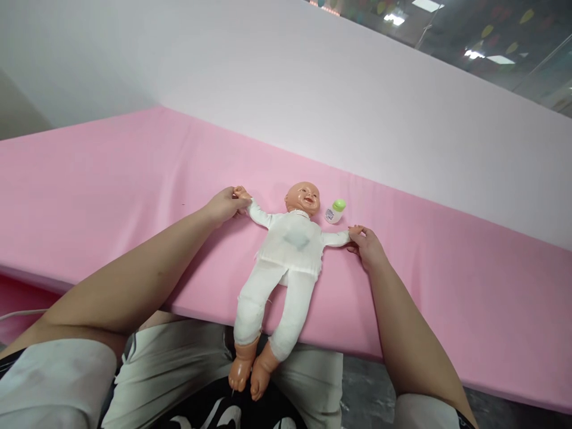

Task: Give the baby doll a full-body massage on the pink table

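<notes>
A baby doll (292,238) with a white cloth body lies on its back on the pink-covered table (357,310), its bare plastic feet hanging past the front edge. Both of its arms are stretched out sideways. My left hand (226,205) is closed around the doll's hand and wrist on the left side. On the other side, the fingers of my right hand (369,245) pinch the doll's other hand. Just right of the doll's head is a small white bottle (334,212) with a green cap, touched by neither hand.
A white wall (286,83) rises behind the table, with a window (447,36) above it at the upper right. The table's front edge runs just before my lap, under the doll's legs. A white cable (22,313) shows at the far left.
</notes>
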A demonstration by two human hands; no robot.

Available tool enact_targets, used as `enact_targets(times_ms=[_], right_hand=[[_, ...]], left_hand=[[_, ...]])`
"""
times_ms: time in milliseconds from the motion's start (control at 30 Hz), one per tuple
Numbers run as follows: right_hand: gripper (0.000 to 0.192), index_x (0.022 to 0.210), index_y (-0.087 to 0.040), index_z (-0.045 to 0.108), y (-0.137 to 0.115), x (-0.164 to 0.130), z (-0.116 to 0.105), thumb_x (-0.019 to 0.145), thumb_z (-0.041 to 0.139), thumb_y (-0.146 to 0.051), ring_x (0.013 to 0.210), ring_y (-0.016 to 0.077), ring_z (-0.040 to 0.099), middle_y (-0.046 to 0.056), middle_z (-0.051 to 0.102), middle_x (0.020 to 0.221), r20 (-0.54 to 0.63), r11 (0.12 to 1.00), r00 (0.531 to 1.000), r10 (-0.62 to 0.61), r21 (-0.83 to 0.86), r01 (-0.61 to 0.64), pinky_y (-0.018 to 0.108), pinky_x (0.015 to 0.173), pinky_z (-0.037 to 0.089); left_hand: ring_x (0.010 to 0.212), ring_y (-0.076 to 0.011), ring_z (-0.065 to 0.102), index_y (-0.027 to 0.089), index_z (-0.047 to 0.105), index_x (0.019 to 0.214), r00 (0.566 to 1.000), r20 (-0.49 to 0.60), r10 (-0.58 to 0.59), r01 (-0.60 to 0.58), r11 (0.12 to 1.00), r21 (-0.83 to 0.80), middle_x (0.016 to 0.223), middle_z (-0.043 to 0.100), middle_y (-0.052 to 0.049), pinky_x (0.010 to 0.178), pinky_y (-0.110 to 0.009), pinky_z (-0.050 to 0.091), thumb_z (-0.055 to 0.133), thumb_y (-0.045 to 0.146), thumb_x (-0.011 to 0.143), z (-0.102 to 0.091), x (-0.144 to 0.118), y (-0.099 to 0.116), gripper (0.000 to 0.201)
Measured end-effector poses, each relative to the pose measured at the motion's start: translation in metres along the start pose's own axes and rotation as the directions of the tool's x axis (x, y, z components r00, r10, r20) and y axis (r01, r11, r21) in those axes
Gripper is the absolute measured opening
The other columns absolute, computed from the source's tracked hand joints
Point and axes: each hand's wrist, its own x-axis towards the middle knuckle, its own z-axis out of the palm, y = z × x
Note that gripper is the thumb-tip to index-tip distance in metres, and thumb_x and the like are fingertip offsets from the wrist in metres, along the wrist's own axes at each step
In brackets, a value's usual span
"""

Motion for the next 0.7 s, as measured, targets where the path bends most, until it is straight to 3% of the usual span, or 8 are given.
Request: enact_targets(times_ms=[100, 200, 333, 400, 467, 600, 633, 700], right_hand=[[0.067, 0.128, -0.028, 0.056, 0.001, -0.001, 0.003, 0.074, 0.089, -0.047, 0.084, 0.0174, 0.075, 0.008, 0.070, 0.138, -0.001, 0.999, 1.000, -0.029, 0.020, 0.029, 0.029, 0.062, 0.067], [0.078, 0.141, -0.028, 0.047, -0.007, -0.011, 0.009, 0.078, 0.086, -0.052, 0.098, 0.0224, 0.076, 0.012, 0.068, 0.144, 0.016, 0.981, 0.981, -0.195, 0.020, 0.194, 0.039, 0.078, 0.069], [0.074, 0.143, -0.026, 0.049, -0.022, -0.038, 0.025, 0.082, 0.086, -0.046, 0.123, 0.0269, 0.071, 0.015, 0.068, 0.144, 0.078, 0.887, 0.888, -0.454, -0.056, 0.458, 0.047, 0.102, 0.062], [0.058, 0.134, -0.026, 0.060, -0.030, -0.056, 0.036, 0.084, 0.084, -0.043, 0.114, 0.0266, 0.074, 0.012, 0.073, 0.135, 0.178, 0.824, 0.833, -0.524, -0.144, 0.549, 0.047, 0.099, 0.063], [0.039, 0.124, -0.029, 0.069, -0.036, -0.073, 0.047, 0.088, 0.081, -0.038, 0.107, 0.0256, 0.074, 0.008, 0.076, 0.126, 0.337, 0.716, 0.749, -0.570, -0.244, 0.654, 0.048, 0.099, 0.062], [0.029, 0.121, -0.033, 0.075, -0.045, -0.090, 0.061, 0.094, 0.072, -0.025, 0.112, 0.0267, 0.072, 0.005, 0.079, 0.121, 0.606, 0.457, 0.514, -0.607, -0.263, 0.850, 0.050, 0.102, 0.060], [0.030, 0.122, -0.033, 0.076, -0.045, -0.091, 0.062, 0.094, 0.070, -0.023, 0.114, 0.0268, 0.071, 0.005, 0.078, 0.123, 0.629, 0.426, 0.481, -0.611, -0.251, 0.869, 0.051, 0.103, 0.060], [0.034, 0.125, -0.034, 0.076, -0.044, -0.090, 0.062, 0.094, 0.069, -0.021, 0.118, 0.0270, 0.070, 0.005, 0.077, 0.127, 0.634, 0.407, 0.467, -0.617, -0.250, 0.878, 0.051, 0.104, 0.059]], left_hand=[[0.065, -0.0185, 0.062, 0.020, 0.059, 0.091, 0.998, 0.066, 0.019, -0.022, 0.999, 0.044, 0.075, 0.066, -0.002, 0.059, -0.030, 0.048, 0.087, 0.035, 0.065, -0.001, -0.002, 0.002, 0.041], [0.074, -0.0186, 0.066, 0.020, 0.061, 0.103, 0.988, 0.093, 0.123, -0.128, 0.990, 0.054, 0.089, 0.069, -0.004, 0.064, -0.030, 0.052, 0.086, 0.037, 0.067, 0.002, -0.010, 0.006, 0.047], [0.089, -0.0204, 0.069, 0.020, 0.064, 0.126, 0.928, 0.148, 0.341, -0.351, 0.935, 0.045, 0.110, 0.073, -0.007, 0.077, -0.034, 0.057, 0.085, 0.040, 0.071, 0.011, -0.028, 0.012, 0.062], [0.088, -0.0204, 0.069, 0.020, 0.069, 0.123, 0.875, 0.273, 0.400, -0.440, 0.893, 0.100, 0.111, 0.075, -0.008, 0.078, -0.034, 0.057, 0.084, 0.039, 0.074, 0.017, -0.038, 0.016, 0.055], [0.087, -0.0202, 0.069, 0.020, 0.076, 0.116, 0.786, 0.439, 0.434, -0.537, 0.832, 0.138, 0.109, 0.077, -0.008, 0.079, -0.034, 0.058, 0.083, 0.037, 0.077, 0.022, -0.049, 0.019, 0.043], [0.102, -0.0231, 0.072, 0.023, 0.079, 0.112, 0.592, 0.616, 0.520, -0.709, 0.699, 0.091, 0.118, 0.077, -0.010, 0.090, -0.035, 0.059, 0.078, 0.031, 0.084, 0.030, -0.060, 0.023, 0.030], [0.106, -0.0236, 0.072, 0.023, 0.079, 0.113, 0.569, 0.625, 0.535, -0.735, 0.672, 0.094, 0.119, 0.077, -0.010, 0.092, -0.035, 0.059, 0.076, 0.030, 0.085, 0.032, -0.061, 0.023, 0.029], [0.109, -0.0238, 0.072, 0.023, 0.079, 0.113, 0.559, 0.619, 0.551, -0.764, 0.632, 0.128, 0.119, 0.077, -0.010, 0.096, -0.035, 0.058, 0.074, 0.030, 0.086, 0.034, -0.062, 0.023, 0.028]])
